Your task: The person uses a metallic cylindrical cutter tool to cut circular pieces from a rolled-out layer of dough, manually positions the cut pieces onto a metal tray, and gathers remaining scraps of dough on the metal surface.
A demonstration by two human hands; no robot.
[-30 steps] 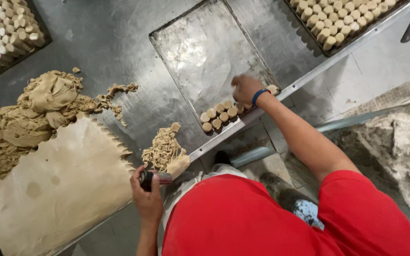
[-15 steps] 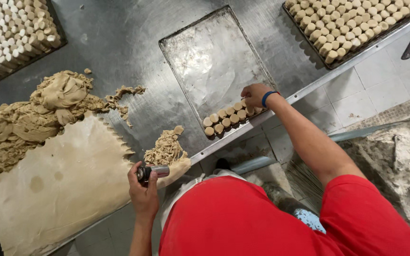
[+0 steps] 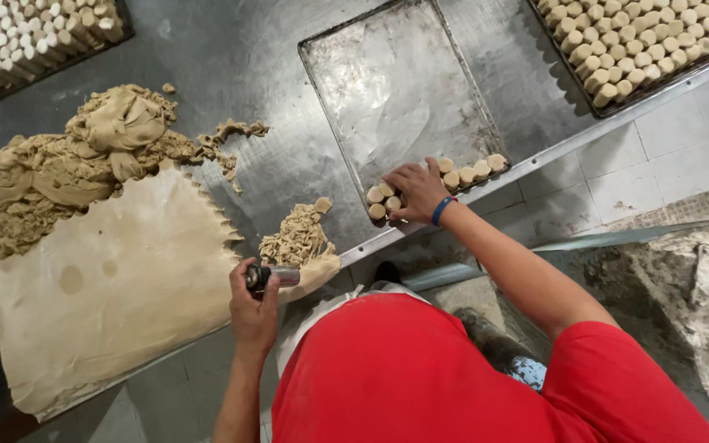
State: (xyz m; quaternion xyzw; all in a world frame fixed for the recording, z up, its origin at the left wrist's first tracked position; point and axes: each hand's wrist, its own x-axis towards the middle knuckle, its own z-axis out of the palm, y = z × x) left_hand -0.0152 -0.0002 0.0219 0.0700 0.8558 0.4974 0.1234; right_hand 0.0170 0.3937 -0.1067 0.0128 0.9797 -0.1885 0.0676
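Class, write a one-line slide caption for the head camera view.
Left hand holds a small metal cutter beside rolled dough sheet; right hand sets cut dough rounds in a metal tray.

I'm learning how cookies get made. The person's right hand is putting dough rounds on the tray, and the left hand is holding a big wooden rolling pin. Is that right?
Not quite. In the head view, the left hand holds a small metal cylinder cutter, not a wooden rolling pin. The right hand is indeed at the dough rounds on the tray.

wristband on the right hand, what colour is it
Blue: the wristband circles the wrist of the right hand, seen in the head view.
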